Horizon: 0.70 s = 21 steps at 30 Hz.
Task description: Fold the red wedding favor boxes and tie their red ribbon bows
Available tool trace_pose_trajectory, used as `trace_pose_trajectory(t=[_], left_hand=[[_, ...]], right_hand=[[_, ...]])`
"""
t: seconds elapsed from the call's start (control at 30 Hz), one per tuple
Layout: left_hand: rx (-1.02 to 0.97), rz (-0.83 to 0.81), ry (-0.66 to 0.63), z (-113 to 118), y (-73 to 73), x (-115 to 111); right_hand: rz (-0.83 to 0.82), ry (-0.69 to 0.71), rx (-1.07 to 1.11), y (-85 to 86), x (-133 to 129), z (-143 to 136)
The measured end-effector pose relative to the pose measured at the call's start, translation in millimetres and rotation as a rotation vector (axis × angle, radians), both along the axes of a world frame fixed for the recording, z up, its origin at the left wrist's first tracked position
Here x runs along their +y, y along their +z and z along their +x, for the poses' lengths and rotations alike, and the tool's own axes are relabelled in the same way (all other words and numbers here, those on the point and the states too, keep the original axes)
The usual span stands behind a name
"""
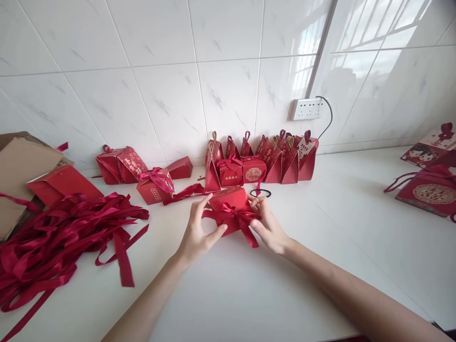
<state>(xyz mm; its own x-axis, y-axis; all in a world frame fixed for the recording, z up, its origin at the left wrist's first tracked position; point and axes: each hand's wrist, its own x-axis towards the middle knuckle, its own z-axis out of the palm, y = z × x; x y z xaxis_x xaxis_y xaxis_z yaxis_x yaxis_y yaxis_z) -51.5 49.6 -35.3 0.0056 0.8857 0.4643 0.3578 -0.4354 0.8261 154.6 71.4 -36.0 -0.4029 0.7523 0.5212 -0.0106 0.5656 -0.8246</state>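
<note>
A small red gift box (230,197) is between my two hands over the white counter, a dark red satin ribbon bow (233,214) tied on its front. My left hand (199,232) grips the box's left side, thumb low at the front and fingers reaching round the back corner. On the other side, my right hand (269,225) holds the right edge, its thumb by the bow's right loop. One ribbon tail hangs below the bow. My right fingertips are partly hidden behind the box. Just behind it lies a black ring-shaped band (261,193).
Loose ribbons (64,242) heap on the left beside a cardboard box (21,166). Along the tiled wall stand several red gift boxes (272,159), with a bow-tied box (156,187) nearer. More boxes (431,192) sit far right. A power strip (308,109) is on the wall.
</note>
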Motion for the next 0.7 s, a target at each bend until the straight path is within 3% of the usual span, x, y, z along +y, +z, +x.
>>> trace_pose_trajectory(t=[0.1, 0.17, 0.27, 0.47, 0.6, 0.7], left_hand=[[-0.080, 0.033, 0.032, 4.9, -4.0, 1.3], [-0.129, 0.030, 0.033, 6.7, -4.0, 1.9], [-0.126, 0.002, 0.038, 6.8, 1.2, 1.0], [-0.070, -0.121, 0.016, 5.3, 14.8, -7.8], [0.009, -0.181, -0.090, 0.5, 12.4, -9.3], [-0.112, -0.161, -0.127, -4.4, 7.7, -3.4]], right_hand=[[-0.004, -0.150, -0.177, -2.1, 0.2, -0.8], [0.022, -0.169, -0.245, -2.1, 0.6, -1.2], [0.025, -0.130, -0.209, -0.6, 0.9, -1.7], [-0.161, -0.163, -0.123, 6.5, 1.2, -1.2], [-0.185, -0.212, -0.156, 8.3, 4.0, 2.5], [-0.149, -0.263, -0.178, 6.6, 6.6, 5.4]])
